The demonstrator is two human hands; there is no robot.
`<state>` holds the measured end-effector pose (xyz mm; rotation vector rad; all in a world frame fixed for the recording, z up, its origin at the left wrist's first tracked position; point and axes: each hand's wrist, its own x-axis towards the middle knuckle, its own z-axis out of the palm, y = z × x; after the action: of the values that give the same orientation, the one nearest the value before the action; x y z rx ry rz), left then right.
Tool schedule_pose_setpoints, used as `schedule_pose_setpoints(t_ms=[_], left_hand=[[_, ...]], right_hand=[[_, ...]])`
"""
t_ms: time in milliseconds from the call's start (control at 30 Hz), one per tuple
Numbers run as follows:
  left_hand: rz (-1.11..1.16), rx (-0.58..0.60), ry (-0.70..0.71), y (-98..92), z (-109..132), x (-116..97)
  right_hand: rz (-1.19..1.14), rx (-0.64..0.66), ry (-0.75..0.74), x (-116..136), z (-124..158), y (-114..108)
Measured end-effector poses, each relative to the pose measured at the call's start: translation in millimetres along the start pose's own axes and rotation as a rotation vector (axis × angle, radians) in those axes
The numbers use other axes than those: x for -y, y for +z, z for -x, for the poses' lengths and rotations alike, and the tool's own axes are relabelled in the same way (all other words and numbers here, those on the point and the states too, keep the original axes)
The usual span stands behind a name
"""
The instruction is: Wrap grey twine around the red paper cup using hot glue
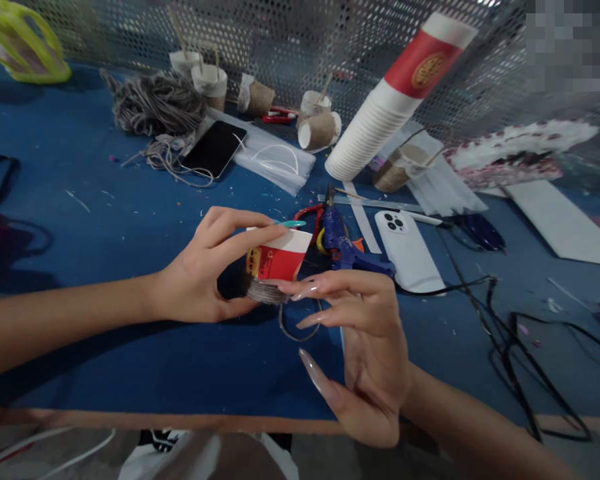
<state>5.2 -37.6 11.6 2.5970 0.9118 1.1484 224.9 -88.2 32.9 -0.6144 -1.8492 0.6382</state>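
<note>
A small red and white paper cup is held tilted above the blue table, with grey yarn wound around its lower part. My left hand grips the cup from the left, fingers on its top and thumb underneath. Against the wound yarn rest the fingertips of my right hand, its fingers apart and its thumb held away below. A loose loop of grey yarn hangs between the cup and the right fingers. Just behind the right hand lies a blue glue gun.
At the back, a tall leaning stack of cups, several yarn-wrapped cups and a grey yarn bundle. A black phone lies behind the left hand, a white phone right of the glue gun. Black cables cross the right side.
</note>
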Motion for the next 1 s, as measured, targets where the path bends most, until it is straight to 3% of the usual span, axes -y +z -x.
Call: schedule_pose_setpoints(t_ms=[200, 1000], left_hand=[[-0.029, -0.016, 0.031, 1.5, -2.3, 2.0], [-0.15, -0.014, 0.064, 4.1, -0.8, -1.5]], right_hand=[[0.062, -0.028, -0.051, -2.5, 4.4, 1.2], [0.318, 0.166, -0.128, -1.9, 7.9, -2.5]])
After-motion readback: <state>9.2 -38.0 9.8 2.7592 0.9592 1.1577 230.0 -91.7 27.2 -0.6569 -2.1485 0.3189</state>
